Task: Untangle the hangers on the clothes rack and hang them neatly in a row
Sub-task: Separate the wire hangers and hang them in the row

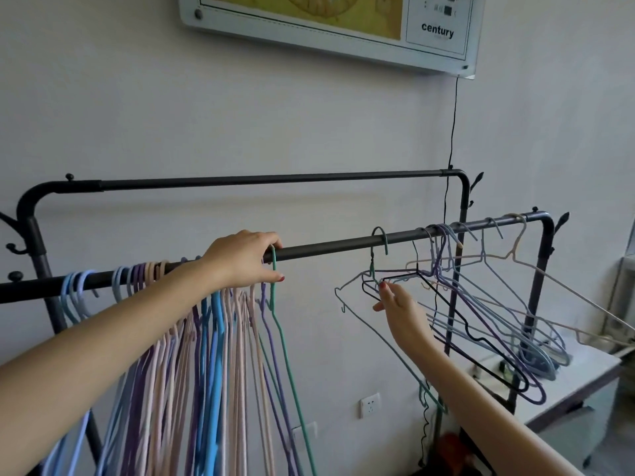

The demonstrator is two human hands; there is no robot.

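Left hand (245,261) curled; right hand (400,309) (seemingly) pinching.

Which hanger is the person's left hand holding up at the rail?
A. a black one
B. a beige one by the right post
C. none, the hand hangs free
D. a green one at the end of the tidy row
D: the left hand pinches the green hanger just under its hook at the front rail, beside the neat row of hangers.
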